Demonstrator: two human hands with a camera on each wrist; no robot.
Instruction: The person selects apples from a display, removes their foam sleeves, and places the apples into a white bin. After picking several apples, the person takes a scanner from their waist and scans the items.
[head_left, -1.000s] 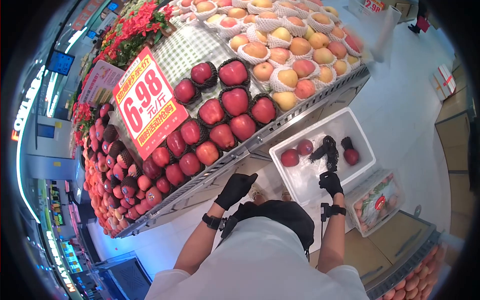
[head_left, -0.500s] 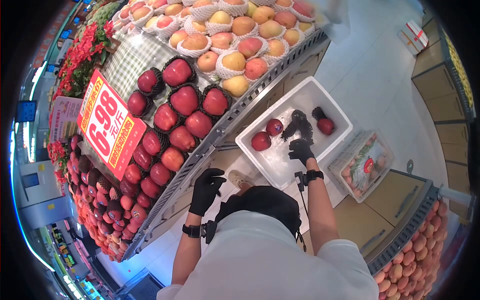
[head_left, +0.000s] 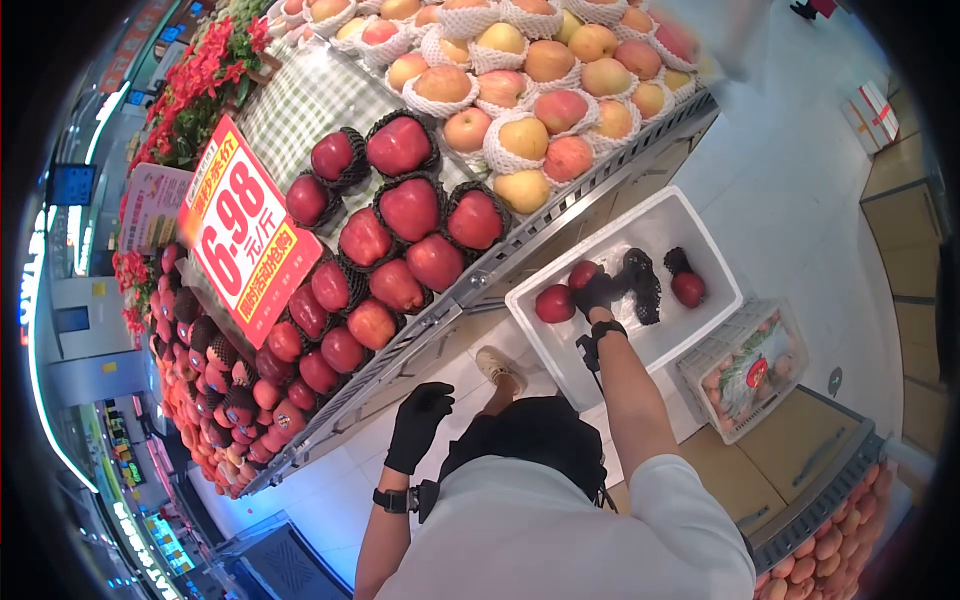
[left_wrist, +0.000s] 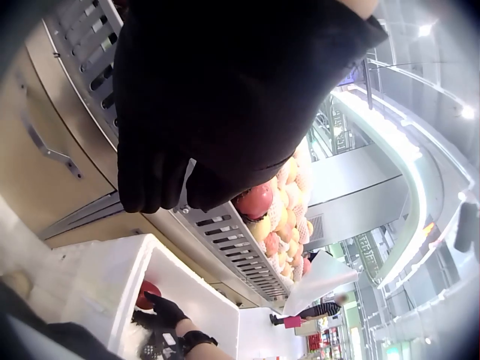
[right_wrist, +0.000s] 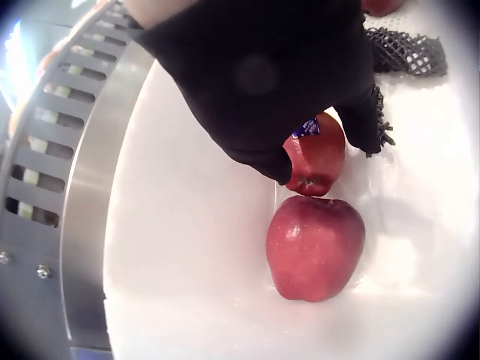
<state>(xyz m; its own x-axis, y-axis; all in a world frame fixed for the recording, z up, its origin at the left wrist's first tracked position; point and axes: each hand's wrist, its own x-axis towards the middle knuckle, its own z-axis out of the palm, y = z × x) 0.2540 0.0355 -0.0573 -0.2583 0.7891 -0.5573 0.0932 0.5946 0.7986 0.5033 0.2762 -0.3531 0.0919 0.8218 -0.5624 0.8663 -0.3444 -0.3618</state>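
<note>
My gloved right hand (head_left: 597, 292) reaches into a white foam box (head_left: 548, 355). In the right wrist view its thumb and fingers stand spread on either side of a red apple (right_wrist: 319, 159) with a blue sticker; a thin gap shows between the apple and the fingers on the right. Another red apple (right_wrist: 315, 247) lies right against it. Black foam net sleeves (head_left: 641, 285) lie beside the hand, and a third apple (head_left: 688, 290) sits by the far wall with a net at its top. My gloved left hand (head_left: 420, 425) hangs by the display, loosely curled, holding nothing.
Along the left runs a display stand with red apples (head_left: 410, 208) in black nets, paler apples (head_left: 522, 137) in white nets and a price sign (head_left: 245, 230). A clear-lidded fruit crate (head_left: 745, 375) stands right of the box; behind it is a cabinet (head_left: 790, 460).
My right hand has moved left inside the box, from beside the black nets to the stickered apple. The left hand has dropped lower, and the head view has swung about.
</note>
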